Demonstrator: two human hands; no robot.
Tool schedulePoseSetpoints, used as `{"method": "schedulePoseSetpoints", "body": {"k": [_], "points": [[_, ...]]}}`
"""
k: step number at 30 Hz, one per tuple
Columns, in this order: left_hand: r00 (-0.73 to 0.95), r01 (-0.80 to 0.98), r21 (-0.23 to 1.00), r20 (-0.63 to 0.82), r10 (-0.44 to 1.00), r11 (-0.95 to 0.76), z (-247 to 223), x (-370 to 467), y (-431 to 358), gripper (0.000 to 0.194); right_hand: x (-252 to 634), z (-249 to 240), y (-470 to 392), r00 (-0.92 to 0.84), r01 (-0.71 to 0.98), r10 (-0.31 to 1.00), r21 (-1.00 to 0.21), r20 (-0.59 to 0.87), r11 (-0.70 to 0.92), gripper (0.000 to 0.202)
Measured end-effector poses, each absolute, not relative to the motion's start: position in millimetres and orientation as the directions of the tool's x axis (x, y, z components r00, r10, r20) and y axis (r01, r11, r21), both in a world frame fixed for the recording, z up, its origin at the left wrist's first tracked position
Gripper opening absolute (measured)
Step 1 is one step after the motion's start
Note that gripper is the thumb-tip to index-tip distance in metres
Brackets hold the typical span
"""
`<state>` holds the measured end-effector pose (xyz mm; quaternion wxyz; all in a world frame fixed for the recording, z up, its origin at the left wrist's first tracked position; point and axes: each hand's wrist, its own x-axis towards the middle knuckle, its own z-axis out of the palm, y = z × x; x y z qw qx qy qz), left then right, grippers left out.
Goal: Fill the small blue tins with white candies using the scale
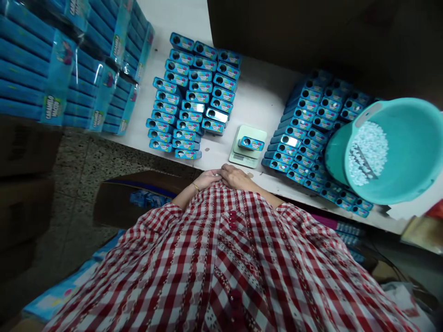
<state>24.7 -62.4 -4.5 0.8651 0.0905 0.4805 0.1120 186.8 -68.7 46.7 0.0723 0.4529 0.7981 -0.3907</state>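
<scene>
My left hand (208, 179) and my right hand (236, 178) meet at the table's front edge, against the checked shirt. Fingers on both are closed and pressed together; anything between them is hidden. Just beyond my right hand stands a pale green kitchen scale (246, 159). On its plate rests one small blue candy box (252, 143) with a dark round hole in its top. Rows of similar blue boxes (187, 134) stand to the left of the scale. More blue boxes (292, 124) are packed in rows to its right.
A turquoise tub (411, 152) at the right holds small white candies (375, 145) and a dark strip-like tool. Wrapped blue packs (65, 78) are stacked at the far left. A dark panel (277, 32) borders the back of the white table (259, 87). Cardboard boxes (27, 143) sit at left.
</scene>
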Motion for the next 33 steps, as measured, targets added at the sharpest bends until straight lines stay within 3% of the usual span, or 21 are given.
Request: {"method": "schedulePoseSetpoints", "body": {"k": [5,11,16,19,21,25,28,33], "points": [[0.455,-0.107,0.269,-0.843,0.288,0.957,4,31,-61,0.017,184,51,-70,-0.561,0.801,0.674,-0.521,-0.481,0.295,0.03],[0.449,-0.135,0.25,-0.847,0.284,0.959,16,39,-59,0.029,192,48,-73,-0.517,0.803,0.726,-0.551,-0.453,0.228,0.028],[0.398,-0.119,0.244,-0.876,0.272,0.962,13,39,-58,0.022,192,50,-75,-0.52,0.785,0.74,-0.58,-0.427,0.216,0.026],[0.356,-0.163,0.256,-0.885,0.299,0.953,12,39,-57,0.022,202,53,-77,-0.552,0.73,0.77,-0.633,-0.322,0.258,0.026],[0.373,-0.215,0.262,-0.869,0.327,0.941,12,38,-56,0.02,219,53,-74,-0.434,0.778,0.877,-0.577,-0.207,0.249,0.03],[0.389,-0.295,0.245,-0.852,0.35,0.924,13,34,-54,0.018,261,49,-52,-0.075,0.954,0.993,-0.297,-0.093,0.045,0.041],[0.34,-0.365,0.241,-0.865,0.369,0.899,13,26,-54,0.019,270,49,-32,-0.114,0.973,0.973,-0.219,-0.198,0.07,0.037],[0.214,-0.482,0.252,-0.895,0.392,0.839,12,12,-55,0.021,214,49,-7,-0.295,0.938,0.916,-0.264,-0.273,0.224,0.032]]}}
